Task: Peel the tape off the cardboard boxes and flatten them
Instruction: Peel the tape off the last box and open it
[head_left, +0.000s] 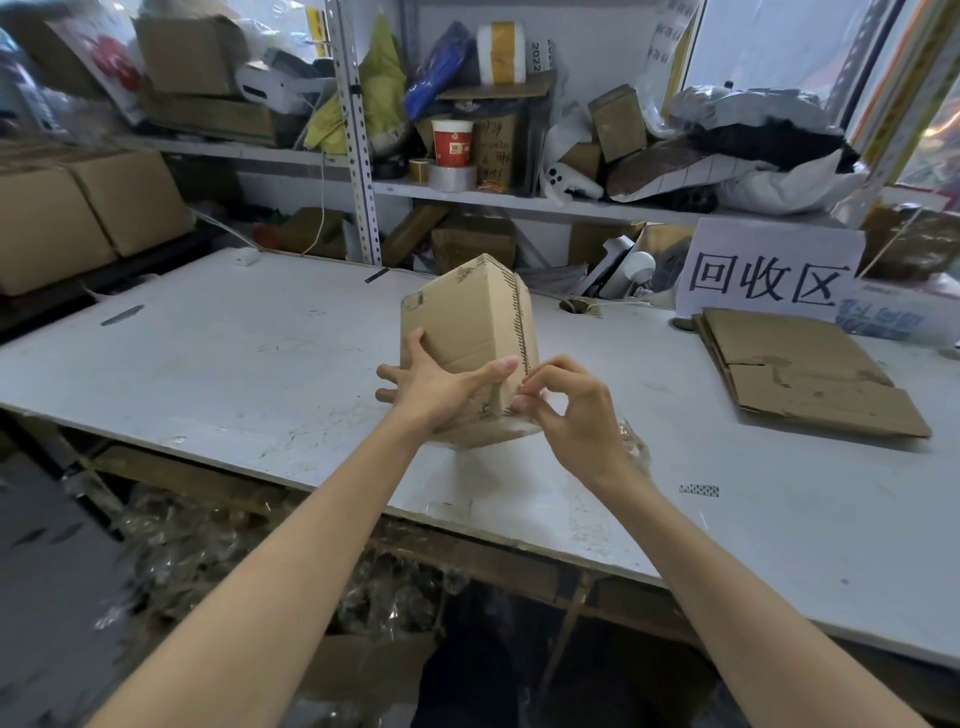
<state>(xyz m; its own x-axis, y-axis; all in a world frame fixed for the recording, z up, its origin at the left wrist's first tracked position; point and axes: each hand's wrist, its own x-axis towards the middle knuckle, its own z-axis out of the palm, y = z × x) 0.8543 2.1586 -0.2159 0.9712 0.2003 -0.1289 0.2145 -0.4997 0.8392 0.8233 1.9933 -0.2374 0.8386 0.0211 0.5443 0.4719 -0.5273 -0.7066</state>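
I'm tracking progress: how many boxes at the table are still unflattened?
1: the cardboard box, steadied by the left hand while the right hand pinches at its lower corner. The flattened cardboard lies on the table's right.

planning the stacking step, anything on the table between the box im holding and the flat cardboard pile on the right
Nothing solid: bare table between box and flattened pile; only crumpled clear tape beside the right hand.

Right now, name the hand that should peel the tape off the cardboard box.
Right. The right hand pinches with curled fingers at the tape on the cardboard box, at its lower corner; the left hand, fingers spread, braces the box.
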